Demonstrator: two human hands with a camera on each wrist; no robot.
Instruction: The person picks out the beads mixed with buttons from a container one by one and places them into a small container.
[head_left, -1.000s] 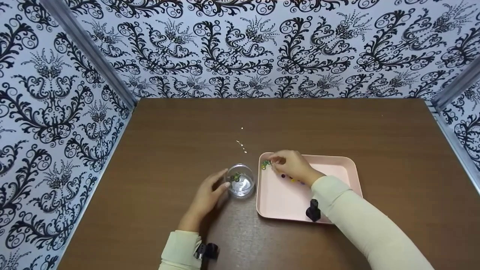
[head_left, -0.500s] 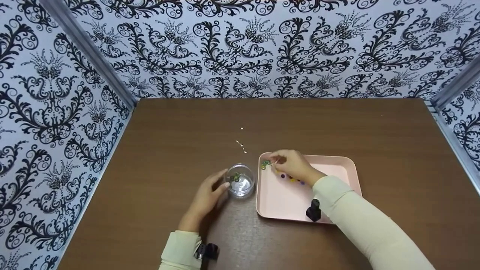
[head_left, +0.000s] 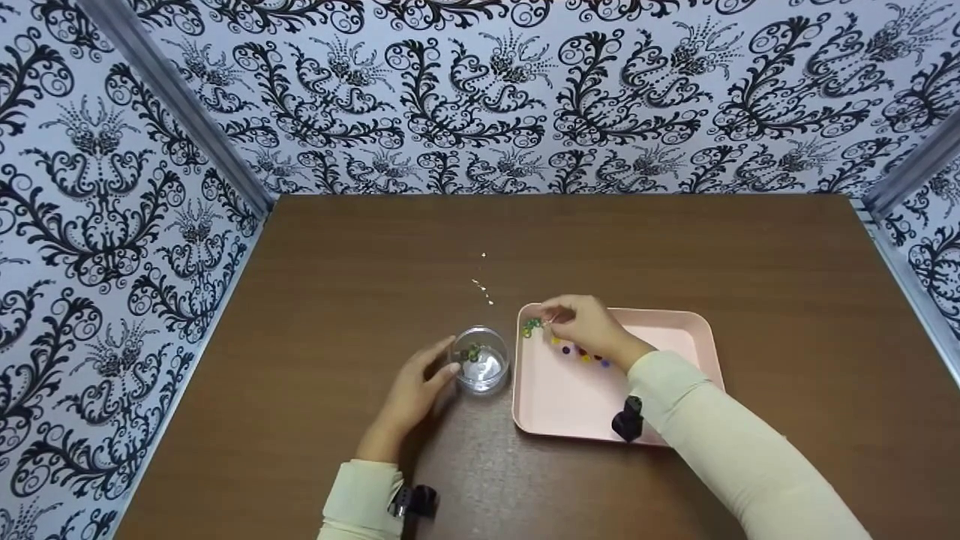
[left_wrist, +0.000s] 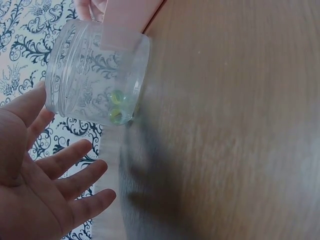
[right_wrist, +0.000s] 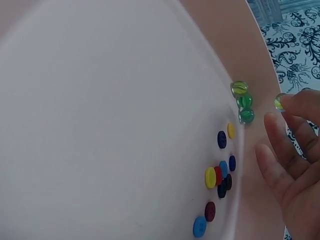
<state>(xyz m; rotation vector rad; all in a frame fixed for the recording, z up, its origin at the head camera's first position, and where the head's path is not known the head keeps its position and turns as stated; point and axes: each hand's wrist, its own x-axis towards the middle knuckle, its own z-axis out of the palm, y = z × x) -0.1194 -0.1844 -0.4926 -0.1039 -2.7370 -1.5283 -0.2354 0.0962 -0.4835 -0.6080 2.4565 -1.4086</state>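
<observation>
My left hand (head_left: pixel 411 391) is beside a clear round plastic jar (head_left: pixel 484 376), its thumb and index finger touching the rim while the other fingers spread loosely. Green-yellow marbles (left_wrist: pixel 117 106) lie at the bottom of the jar. Over the far left corner of a pink tray (head_left: pixel 559 405), my right hand (head_left: pixel 589 330) pinches a clear marble (right_wrist: pixel 279 102) with a yellow-green swirl between thumb and fingertip. Just below those fingers, several green glass marbles (right_wrist: pixel 245 101) are bunched in the tray's corner.
Several coloured buttons (right_wrist: pixel 210 177), yellow, blue, red and dark, lie along the tray's far side near the right hand. White flecks (head_left: pixel 481 288) mark the brown table (head_left: pixel 337 262) beyond the jar. Patterned walls (head_left: pixel 480 97) stand at the back and sides.
My right hand has risen slightly away from the tray's corner, and more of the buttons beneath it show. The left hand and the jar have stayed in place.
</observation>
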